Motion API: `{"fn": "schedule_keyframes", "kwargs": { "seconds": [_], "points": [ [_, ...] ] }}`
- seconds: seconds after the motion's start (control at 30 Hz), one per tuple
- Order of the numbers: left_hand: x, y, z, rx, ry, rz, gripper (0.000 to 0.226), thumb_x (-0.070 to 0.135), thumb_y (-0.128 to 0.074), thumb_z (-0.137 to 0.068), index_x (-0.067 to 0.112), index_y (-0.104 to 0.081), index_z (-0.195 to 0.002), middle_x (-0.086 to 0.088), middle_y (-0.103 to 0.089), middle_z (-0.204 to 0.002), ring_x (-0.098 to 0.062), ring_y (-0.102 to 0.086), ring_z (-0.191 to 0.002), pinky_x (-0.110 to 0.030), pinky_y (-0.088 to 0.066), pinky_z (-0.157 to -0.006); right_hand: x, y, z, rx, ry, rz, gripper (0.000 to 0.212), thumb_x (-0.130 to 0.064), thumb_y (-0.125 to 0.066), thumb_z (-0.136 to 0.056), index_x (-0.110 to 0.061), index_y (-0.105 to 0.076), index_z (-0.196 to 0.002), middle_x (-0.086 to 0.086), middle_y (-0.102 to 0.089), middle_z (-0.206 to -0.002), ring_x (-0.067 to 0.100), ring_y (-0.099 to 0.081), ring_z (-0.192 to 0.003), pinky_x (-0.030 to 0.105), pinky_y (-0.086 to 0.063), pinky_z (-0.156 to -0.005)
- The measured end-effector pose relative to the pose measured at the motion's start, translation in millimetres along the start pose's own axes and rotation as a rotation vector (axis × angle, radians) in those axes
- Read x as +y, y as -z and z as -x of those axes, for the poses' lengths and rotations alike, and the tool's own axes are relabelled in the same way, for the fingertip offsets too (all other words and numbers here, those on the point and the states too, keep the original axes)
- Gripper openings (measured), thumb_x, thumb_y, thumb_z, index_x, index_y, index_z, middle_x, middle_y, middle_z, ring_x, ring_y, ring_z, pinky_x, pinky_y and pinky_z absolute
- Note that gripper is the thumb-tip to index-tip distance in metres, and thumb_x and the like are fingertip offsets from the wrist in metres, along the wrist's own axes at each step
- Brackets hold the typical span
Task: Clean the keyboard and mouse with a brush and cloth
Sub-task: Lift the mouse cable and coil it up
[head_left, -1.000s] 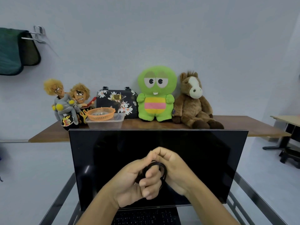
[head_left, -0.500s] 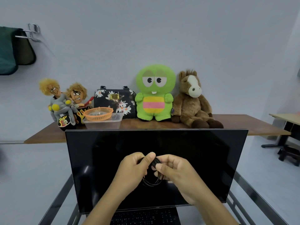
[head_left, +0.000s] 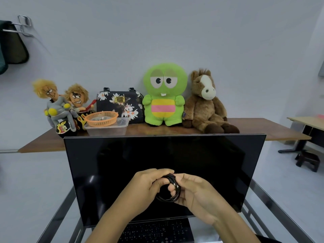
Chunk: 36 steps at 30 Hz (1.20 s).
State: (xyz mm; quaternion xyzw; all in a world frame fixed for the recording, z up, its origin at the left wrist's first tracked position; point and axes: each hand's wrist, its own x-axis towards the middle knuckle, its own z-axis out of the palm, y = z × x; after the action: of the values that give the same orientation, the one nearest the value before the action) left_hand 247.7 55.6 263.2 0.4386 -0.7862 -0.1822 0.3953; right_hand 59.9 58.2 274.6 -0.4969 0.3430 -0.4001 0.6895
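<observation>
Dark green cloth (head_left: 3, 50) hangs from a chrome wall rack (head_left: 23, 25) at the far left edge, well apart from everything else. On the brown wooden shelf (head_left: 263, 128) behind the screen stand two yellow-haired rag dolls (head_left: 61, 106), an orange plastic basket (head_left: 102, 118) resting on a clear plastic tub (head_left: 107, 128), a black floral handbag (head_left: 121, 105), a green plush creature (head_left: 164, 95) and a brown plush horse (head_left: 205, 104); bare wood runs on to the shelf's right end. In front, the black screen (head_left: 122, 163) rises above the black keyboard (head_left: 156, 232), whose near edge is cut by the frame. The left hand (head_left: 145, 188) curls its fingers round a coiled black cable (head_left: 171, 190), and the right hand (head_left: 194, 193) pinches the same coil from the other side, both held above the keyboard before the screen. Metal frame rails (head_left: 273, 207) flank the screen, open floor beyond them.
</observation>
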Motion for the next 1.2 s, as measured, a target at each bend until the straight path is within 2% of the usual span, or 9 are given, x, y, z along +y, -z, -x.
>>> {"fn": "schedule_keyframes", "kwargs": {
  "seconds": [0.13,0.23,0.37,0.47,0.77,0.87,0.97,1.1,1.2],
  "points": [
    [1,-8,-6,0.012,-0.025,-0.123,0.016,0.031,-0.054,-0.096,0.040,-0.066,-0.102,0.014,-0.062,-0.078,-0.008,-0.060,-0.076,-0.026,-0.051,-0.067,-3,6,4,0.058,0.103,0.354,0.017,-0.015,-0.068,-0.088,-0.013,-0.069,-0.104,0.002,-0.071,-0.089,0.012,-0.065,-0.084,0.024,-0.051,-0.081],
    [2,-15,-10,0.029,0.011,-0.116,0.016,0.034,-0.055,-0.095,0.041,-0.066,-0.104,0.016,-0.064,-0.080,-0.003,-0.060,-0.076,-0.022,-0.051,-0.068,-5,11,2,0.146,0.124,0.462,0.013,-0.015,-0.072,-0.085,-0.017,-0.073,-0.098,0.000,-0.073,-0.091,0.008,-0.068,-0.085,0.018,-0.051,-0.077],
    [-1,-20,-14,0.033,0.027,-0.065,0.030,0.031,-0.057,-0.094,0.037,-0.062,-0.123,0.021,-0.066,-0.095,0.008,-0.059,-0.082,-0.013,-0.048,-0.077,-6,19,1,0.137,0.085,0.419,0.012,-0.020,-0.067,-0.089,-0.018,-0.075,-0.098,0.007,-0.074,-0.094,0.007,-0.067,-0.086,0.021,-0.052,-0.079],
    [-2,-20,-15,0.005,0.009,-0.060,0.034,0.029,-0.055,-0.095,0.036,-0.058,-0.128,0.019,-0.063,-0.090,0.001,-0.060,-0.082,-0.014,-0.049,-0.076,-3,25,-1,0.093,0.051,0.352,0.015,-0.022,-0.062,-0.092,-0.016,-0.074,-0.099,0.006,-0.074,-0.098,0.010,-0.066,-0.089,0.025,-0.049,-0.085],
    [5,-21,-18,0.004,0.112,0.226,0.028,0.015,-0.055,-0.096,0.038,-0.067,-0.107,0.014,-0.069,-0.090,0.001,-0.061,-0.077,-0.013,-0.047,-0.072,7,32,-9,0.032,0.018,0.134,0.025,-0.026,-0.057,-0.093,-0.009,-0.071,-0.104,0.005,-0.070,-0.094,0.014,-0.061,-0.086,0.033,-0.045,-0.090],
    [-1,-28,-16,0.024,-0.032,-0.024,0.041,0.019,-0.060,-0.093,0.045,-0.056,-0.124,0.016,-0.062,-0.090,-0.001,-0.062,-0.083,-0.015,-0.049,-0.071,12,37,-10,0.060,-0.005,0.088,0.037,-0.032,-0.060,-0.088,-0.001,-0.068,-0.107,0.005,-0.069,-0.090,0.016,-0.058,-0.086,0.033,-0.044,-0.088],
    [-11,-36,-17,-0.001,-0.228,-0.402,0.049,0.020,-0.074,-0.082,0.037,-0.056,-0.125,0.016,-0.060,-0.088,-0.002,-0.062,-0.070,-0.021,-0.055,-0.061,12,41,-9,0.089,0.010,0.133,0.040,-0.033,-0.059,-0.089,0.002,-0.068,-0.107,0.005,-0.069,-0.088,0.016,-0.060,-0.088,0.031,-0.047,-0.088],
    [-11,-50,-18,0.057,-0.250,-0.361,0.044,0.013,-0.080,-0.075,0.025,-0.067,-0.116,0.014,-0.063,-0.083,0.004,-0.064,-0.073,-0.011,-0.053,-0.059,12,48,-4,0.090,0.044,0.191,0.025,-0.022,-0.053,-0.097,-0.009,-0.073,-0.104,0.004,-0.069,-0.089,0.014,-0.061,-0.088,0.029,-0.048,-0.089],
    [-9,-65,-16,0.095,-0.211,-0.283,0.044,0.006,-0.077,-0.077,0.022,-0.067,-0.116,0.013,-0.065,-0.085,0.006,-0.065,-0.082,-0.014,-0.055,-0.060,12,57,0,0.076,0.055,0.173,0.026,-0.015,-0.049,-0.099,-0.010,-0.073,-0.107,0.006,-0.068,-0.092,0.014,-0.061,-0.086,0.028,-0.048,-0.086]
  ]
}}
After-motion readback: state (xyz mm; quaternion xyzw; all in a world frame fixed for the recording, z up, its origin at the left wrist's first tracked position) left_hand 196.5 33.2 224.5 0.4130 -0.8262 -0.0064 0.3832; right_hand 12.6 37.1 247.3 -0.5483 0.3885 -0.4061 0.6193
